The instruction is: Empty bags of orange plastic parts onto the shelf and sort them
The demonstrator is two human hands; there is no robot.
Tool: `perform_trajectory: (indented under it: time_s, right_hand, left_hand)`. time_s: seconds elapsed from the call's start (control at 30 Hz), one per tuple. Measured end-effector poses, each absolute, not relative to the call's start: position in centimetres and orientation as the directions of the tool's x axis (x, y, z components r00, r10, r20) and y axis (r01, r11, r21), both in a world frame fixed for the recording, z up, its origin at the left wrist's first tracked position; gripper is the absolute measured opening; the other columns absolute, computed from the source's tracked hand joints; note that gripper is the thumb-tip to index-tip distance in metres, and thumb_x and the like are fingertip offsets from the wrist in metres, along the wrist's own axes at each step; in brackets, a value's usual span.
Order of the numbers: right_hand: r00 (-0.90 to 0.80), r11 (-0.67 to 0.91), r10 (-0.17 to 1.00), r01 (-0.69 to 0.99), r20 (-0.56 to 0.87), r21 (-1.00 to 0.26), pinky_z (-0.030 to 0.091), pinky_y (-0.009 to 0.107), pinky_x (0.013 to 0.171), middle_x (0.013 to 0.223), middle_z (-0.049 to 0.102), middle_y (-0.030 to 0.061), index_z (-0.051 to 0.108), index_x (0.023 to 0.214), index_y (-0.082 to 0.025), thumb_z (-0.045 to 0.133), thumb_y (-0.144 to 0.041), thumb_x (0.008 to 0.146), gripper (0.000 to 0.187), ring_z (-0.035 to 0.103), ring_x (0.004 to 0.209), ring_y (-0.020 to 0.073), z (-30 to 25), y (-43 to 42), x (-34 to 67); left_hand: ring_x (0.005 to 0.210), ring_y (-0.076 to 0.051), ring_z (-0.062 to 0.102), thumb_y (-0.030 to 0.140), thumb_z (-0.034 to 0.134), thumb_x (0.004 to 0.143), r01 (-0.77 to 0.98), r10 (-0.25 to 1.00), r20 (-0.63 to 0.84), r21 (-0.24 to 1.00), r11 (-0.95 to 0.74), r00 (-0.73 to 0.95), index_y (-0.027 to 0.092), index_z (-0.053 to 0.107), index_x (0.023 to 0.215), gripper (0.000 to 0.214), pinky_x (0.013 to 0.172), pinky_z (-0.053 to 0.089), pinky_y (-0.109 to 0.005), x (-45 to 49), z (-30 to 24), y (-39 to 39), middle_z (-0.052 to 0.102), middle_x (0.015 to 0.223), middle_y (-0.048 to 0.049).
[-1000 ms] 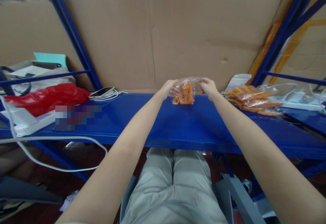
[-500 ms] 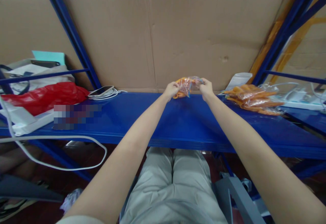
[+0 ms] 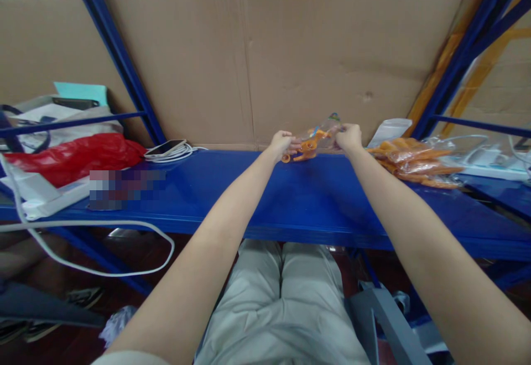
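Note:
Both my arms reach forward over the blue shelf (image 3: pixel 298 199). Between my hands hangs a small clear plastic bag with orange parts (image 3: pixel 314 141) inside, tilted and held just above the shelf near the cardboard back wall. My left hand (image 3: pixel 281 144) is closed on the bag's left end. My right hand (image 3: pixel 348 137) is closed on its right end, slightly higher. The orange parts sag toward the left hand.
A heap of similar bags with orange parts (image 3: pixel 410 161) lies to the right, with a white pouch (image 3: pixel 388 130) behind it. On the left are a phone with white cable (image 3: pixel 168 149), a red plastic bag (image 3: pixel 74 157) and white boxes. Brown cardboard (image 3: pixel 290 61) backs the shelf.
The bag has turned from upright to a stretched, tilted hold. My right hand moved a little to the right and up; my left hand stayed nearly in place.

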State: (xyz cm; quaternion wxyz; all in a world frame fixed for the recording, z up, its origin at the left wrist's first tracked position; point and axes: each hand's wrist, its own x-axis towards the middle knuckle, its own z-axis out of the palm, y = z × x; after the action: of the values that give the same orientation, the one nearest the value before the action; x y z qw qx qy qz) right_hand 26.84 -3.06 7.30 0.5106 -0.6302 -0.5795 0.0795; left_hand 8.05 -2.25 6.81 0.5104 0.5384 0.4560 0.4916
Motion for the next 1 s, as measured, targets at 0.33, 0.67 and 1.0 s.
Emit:
perform_trajectory:
  time_s: [0.33,0.67,1.0]
  right_hand:
    - [0.412,0.300,0.859,0.071,0.302,-0.951,0.056,0.027,0.057,0.070,0.068,0.0019,0.058,0.088,-0.019,0.053,-0.015,0.084,0.007,0.068,0.062,0.0150,9.7,-2.4,26.0]
    - [0.318,0.648,0.656,0.228,0.685,-0.727,0.057,0.029,0.063,0.075,0.069,0.0028,0.060,0.090,-0.020,0.056,-0.030,0.088,0.011,0.070,0.074,0.0168,10.3,0.2,26.6]
    - [0.193,0.708,0.622,0.277,0.759,-0.650,0.057,0.029,0.070,0.081,0.070,0.0033,0.062,0.098,-0.020,0.055,-0.043,0.091,0.025,0.069,0.081,0.0164,11.2,-2.4,24.5]
  left_hand:
    - [0.101,-0.021,0.068,0.009,0.059,0.075,-0.014,0.983,0.128,0.992,-0.127,0.131,0.016,0.065,0.088,0.016,0.088,0.050,-0.037,7.8,8.4,-2.3,0.073,0.104,-0.0096]
    - [0.090,-0.018,0.071,0.010,0.056,0.079,-0.150,0.958,0.203,0.973,-0.174,0.201,0.022,0.057,0.119,0.042,0.084,0.054,-0.034,7.0,7.9,-2.8,0.073,0.108,-0.0080]
    - [0.083,-0.019,0.073,0.032,0.059,0.090,-0.079,0.963,0.215,0.976,-0.205,0.164,0.019,0.055,0.129,0.041,0.078,0.055,-0.031,6.0,8.3,-3.4,0.074,0.103,-0.0111]
